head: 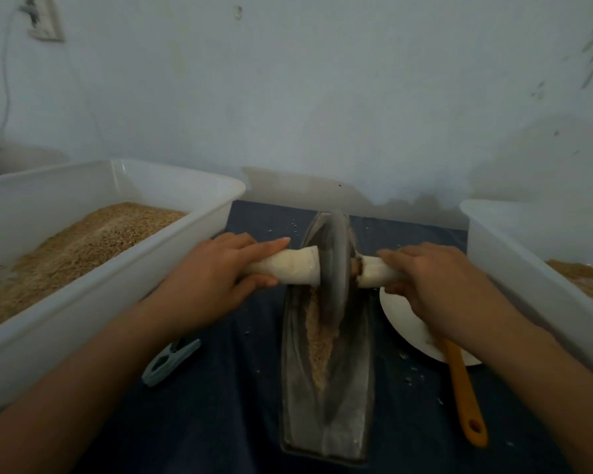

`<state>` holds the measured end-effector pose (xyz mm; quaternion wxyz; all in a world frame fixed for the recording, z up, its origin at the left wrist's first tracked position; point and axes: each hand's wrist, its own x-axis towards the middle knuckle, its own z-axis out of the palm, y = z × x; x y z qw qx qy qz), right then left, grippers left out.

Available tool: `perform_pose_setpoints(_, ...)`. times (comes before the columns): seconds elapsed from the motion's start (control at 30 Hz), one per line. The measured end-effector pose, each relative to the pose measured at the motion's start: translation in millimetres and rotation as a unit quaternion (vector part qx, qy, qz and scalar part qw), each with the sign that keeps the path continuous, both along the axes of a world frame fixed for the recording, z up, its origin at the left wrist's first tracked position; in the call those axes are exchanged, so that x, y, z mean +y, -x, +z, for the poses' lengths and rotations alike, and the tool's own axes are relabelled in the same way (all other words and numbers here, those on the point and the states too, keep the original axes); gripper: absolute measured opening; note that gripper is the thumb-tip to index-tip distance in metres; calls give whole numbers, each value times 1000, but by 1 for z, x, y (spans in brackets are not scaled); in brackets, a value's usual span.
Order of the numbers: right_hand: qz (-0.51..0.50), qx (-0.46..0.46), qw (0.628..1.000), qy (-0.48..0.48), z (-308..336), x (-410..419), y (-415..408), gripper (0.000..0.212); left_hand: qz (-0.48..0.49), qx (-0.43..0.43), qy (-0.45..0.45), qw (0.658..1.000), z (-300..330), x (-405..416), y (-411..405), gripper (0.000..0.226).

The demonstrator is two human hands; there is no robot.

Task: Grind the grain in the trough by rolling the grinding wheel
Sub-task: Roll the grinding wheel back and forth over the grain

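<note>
Nearest you, the trough point(326, 436) ends its blunt grey foot on the dark cloth point(202, 422), with bare cloth open on both sides of it. No writing can be read on anything here. A pale clip point(170, 359) lies on the cloth left of the trough, just beside the left tub point(83, 323). Right of the trough an orange handle point(464, 398) lies slanted, its far end going under your right forearm onto a white plate point(408, 323).

Farther up, a line of tan, crushed grain point(319, 340) runs along the trough's groove. The wheel point(334, 265), a grey disc on edge, stands in the groove at the trough's far half, with grain at its near foot. Its axle point(295, 266), wrapped in white, sticks out on both sides.

Your left hand point(216, 278) wraps the left end, thumb under, fingers laid over the top and pressed together. Your right hand point(435, 282) curls round the right end, fingers close together over the top.

The left tub holds brown grain, and the right tub point(528, 285) stands close by your right wrist; the two tub walls hem in the room for your elbows. Beyond, a pale wall point(322, 97) rises just behind the trough's far tip.
</note>
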<state>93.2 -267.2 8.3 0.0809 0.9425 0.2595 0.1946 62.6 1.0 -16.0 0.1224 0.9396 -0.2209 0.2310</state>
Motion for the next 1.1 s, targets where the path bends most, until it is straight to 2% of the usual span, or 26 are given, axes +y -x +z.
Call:
perform_pose_setpoints(0.07, 18, 10, 1000, 17, 4, -1, 6, 40, -12, 52, 16, 998, 4, 4, 3, 56)
perform_pose_setpoints(0.17, 52, 36, 996, 63, 17, -1, 26, 32, -52, 196, 63, 977, 18, 15, 14, 52)
perform_pose_setpoints(0.23, 63, 65, 993, 79, 27, -2, 42, 35, -94, 277, 97, 951, 29, 21, 23, 54)
perform_pose_setpoints(0.3, 67, 91, 991, 78, 35, -6, 53, 43, -136, 321, 106, 931, 37, 24, 29, 52)
perform_pose_setpoints(0.37, 63, 108, 990, 67, 39, -9, 57, 45, -153, 327, 101, 927, 40, 24, 32, 50)
perform_pose_setpoints(0.47, 53, 110, 992, 39, 32, -9, 45, 29, -108, 300, 99, 943, 34, 21, 28, 53)
perform_pose_setpoints(0.53, 40, 79, 996, 12, 22, -5, 29, 26, -57, 222, 75, 970, 24, 14, 19, 57)
perform_pose_setpoints(0.6, 23, 29, 999, -4, 10, 0, 14, 35, -19, 111, 32, 993, 10, 7, 10, 54)
perform_pose_setpoints(0.67, 4, 1, 1000, -15, 2, 1, 4, 44, 0, 27, 13, 1000, 0, 3, 2, 56)
perform_pose_setpoints(0.7, -1, 0, 1000, -20, 0, 0, 2, 46, 4, 15, 14, 1000, -1, 2, 0, 58)
perform_pose_setpoints(0.77, 9, -2, 1000, -9, 1, 0, 3, 42, -3, 33, 26, 999, 0, 4, 0, 58)
perform_pose_setpoints(0.87, 34, 13, 999, 40, 10, 0, 18, 31, -42, 133, 59, 988, 11, 11, 10, 53)
perform_pose_setpoints(0.93, 46, 32, 996, 72, 19, -1, 31, 25, -66, 207, 77, 973, 21, 17, 18, 57)
perform_pose_setpoints(1.03, 48, 76, 992, 88, 31, -4, 48, 35, -121, 289, 88, 946, 33, 23, 27, 55)
perform_pose_setpoints(1.1, 55, 81, 991, 93, 33, -6, 53, 45, -150, 310, 97, 934, 36, 24, 30, 51)
